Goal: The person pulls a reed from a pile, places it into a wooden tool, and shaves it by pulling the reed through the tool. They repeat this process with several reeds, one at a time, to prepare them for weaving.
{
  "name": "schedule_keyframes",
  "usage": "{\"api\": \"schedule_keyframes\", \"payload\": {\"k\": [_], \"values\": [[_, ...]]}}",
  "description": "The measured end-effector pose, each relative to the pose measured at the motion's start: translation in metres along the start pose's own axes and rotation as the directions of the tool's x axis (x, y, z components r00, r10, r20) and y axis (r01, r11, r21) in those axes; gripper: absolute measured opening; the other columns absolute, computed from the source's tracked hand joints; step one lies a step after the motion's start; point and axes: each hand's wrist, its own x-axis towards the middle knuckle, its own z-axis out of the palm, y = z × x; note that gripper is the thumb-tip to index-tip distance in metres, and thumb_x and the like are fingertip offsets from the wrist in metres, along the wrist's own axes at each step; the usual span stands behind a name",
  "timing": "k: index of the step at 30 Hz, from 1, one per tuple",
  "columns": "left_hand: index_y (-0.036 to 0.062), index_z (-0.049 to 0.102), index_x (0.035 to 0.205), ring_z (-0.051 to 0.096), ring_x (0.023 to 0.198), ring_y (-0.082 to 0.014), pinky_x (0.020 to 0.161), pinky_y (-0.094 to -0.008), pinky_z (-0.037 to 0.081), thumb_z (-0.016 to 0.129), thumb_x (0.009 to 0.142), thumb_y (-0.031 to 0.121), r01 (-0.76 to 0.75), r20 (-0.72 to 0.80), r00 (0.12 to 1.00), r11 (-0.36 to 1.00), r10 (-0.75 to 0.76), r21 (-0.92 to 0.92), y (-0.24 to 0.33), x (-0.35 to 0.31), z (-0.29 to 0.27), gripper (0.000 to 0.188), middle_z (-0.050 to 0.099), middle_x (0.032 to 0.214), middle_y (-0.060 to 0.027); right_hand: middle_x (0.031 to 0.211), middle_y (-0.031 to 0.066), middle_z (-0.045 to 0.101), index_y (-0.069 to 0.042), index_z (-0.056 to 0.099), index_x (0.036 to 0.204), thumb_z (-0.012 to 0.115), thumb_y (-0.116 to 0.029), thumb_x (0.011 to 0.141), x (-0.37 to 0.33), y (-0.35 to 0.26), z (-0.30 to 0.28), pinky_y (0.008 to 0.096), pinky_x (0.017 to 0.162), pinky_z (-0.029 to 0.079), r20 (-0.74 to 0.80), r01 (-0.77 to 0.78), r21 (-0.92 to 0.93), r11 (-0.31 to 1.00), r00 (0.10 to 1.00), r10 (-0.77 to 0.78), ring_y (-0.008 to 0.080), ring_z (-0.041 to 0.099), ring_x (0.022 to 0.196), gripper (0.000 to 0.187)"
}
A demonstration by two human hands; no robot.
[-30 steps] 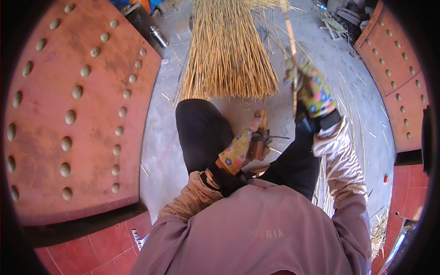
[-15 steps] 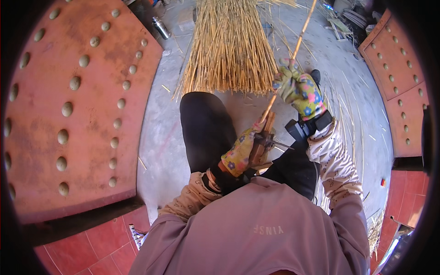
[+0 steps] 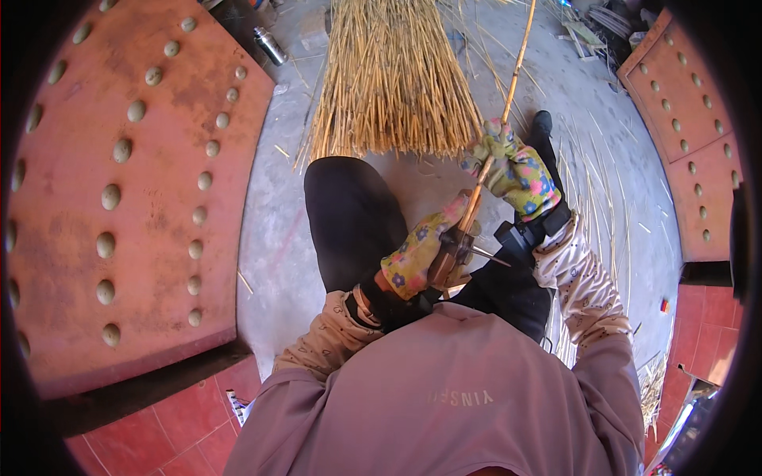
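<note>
A long tan reed stalk [image 3: 520, 63] slants upward from my lap, its lower end meeting a brown wooden tool [image 3: 445, 262] with a thin dark metal spike sticking out to the right. My left hand [image 3: 416, 252], in a flowered yellow-green glove, is closed around the tool. The stalk's lower end is partly hidden there. Higher up, my right hand [image 3: 517, 176], gloved alike, closes its fingers on the stalk. A thick bundle of reed stalks [image 3: 389, 95] lies just ahead of my knees, cut ends toward me.
Red doors with round studs stand at the left [image 3: 151, 198] and the right [image 3: 683, 135]. A metal flask [image 3: 271, 46] is on the grey floor at far left. Loose thin stalks [image 3: 595, 190] are scattered right of my leg. Clutter [image 3: 595, 32] sits at the far right.
My right hand has come slightly down toward my left hand with the stalk. The stalk's lower end now meets the tool more closely. The left hand keeps hold of the tool.
</note>
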Motion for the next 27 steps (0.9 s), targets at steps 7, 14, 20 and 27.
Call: {"api": "schedule_keyframes", "payload": {"k": [7, 14, 20, 27], "values": [[0.0084, 0.05, 0.089, 0.048, 0.051, -0.0079, 0.045, -0.0207, 0.041, 0.051, 0.082, 0.037, -0.12, 0.236, 0.965, 0.993, 0.115, 0.006, -0.015, 0.007, -0.016, 0.03, 0.049, 0.063, 0.0006, 0.094, 0.0139, 0.059, -0.005, 0.052, 0.101, 0.051, -0.025, 0.084, -0.005, -0.009, 0.026, 0.037, 0.073, 0.046, -0.376, -0.077, 0.08, 0.994, 0.921, 0.101, 0.027, 0.058, 0.084, 0.027], [0.0082, 0.05, 0.083, 0.042, 0.052, -0.0059, 0.046, -0.0224, 0.035, 0.053, 0.081, 0.03, -0.256, 0.176, 0.965, 0.829, 0.193, 0.497, -0.016, 0.002, -0.004, 0.023, 0.043, 0.061, 0.0052, 0.064, 0.003, 0.048, 0.0, 0.048, 0.093, 0.042, -0.027, 0.088, 0.058, -0.075, 0.036, 0.0239, 0.044, 0.035, -0.502, 0.169, -0.331, 0.929, 0.802, -0.325, 0.013, 0.043, 0.05, 0.028], [0.0051, 0.05, 0.082, 0.048, 0.053, -0.013, 0.049, -0.0274, 0.038, 0.055, 0.079, 0.033, 0.089, 0.002, 0.996, 0.995, -0.089, 0.047, -0.002, -0.005, 0.017, 0.028, 0.047, 0.059, -0.0001, 0.056, -0.0028, 0.03, -0.002, 0.046, 0.087, 0.038, -0.02, 0.089, 0.073, -0.089, 0.006, 0.0229, 0.04, 0.025, -0.476, 0.214, -0.165, 0.963, 0.838, -0.268, 0.0087, 0.028, 0.045, 0.02], [0.0059, 0.055, 0.076, 0.05, 0.055, -0.0114, 0.046, -0.0246, 0.04, 0.049, 0.081, 0.045, -0.094, -0.024, 0.994, 0.957, 0.104, 0.276, 0.008, 0.019, 0.009, 0.04, 0.052, 0.061, -0.0029, 0.061, -0.0031, 0.036, -0.006, 0.046, 0.087, 0.047, -0.026, 0.085, 0.037, -0.026, 0.026, 0.0215, 0.045, 0.03, -0.155, 0.067, -0.404, 0.912, 0.978, -0.14, 0.0083, 0.034, 0.051, 0.02]]}}
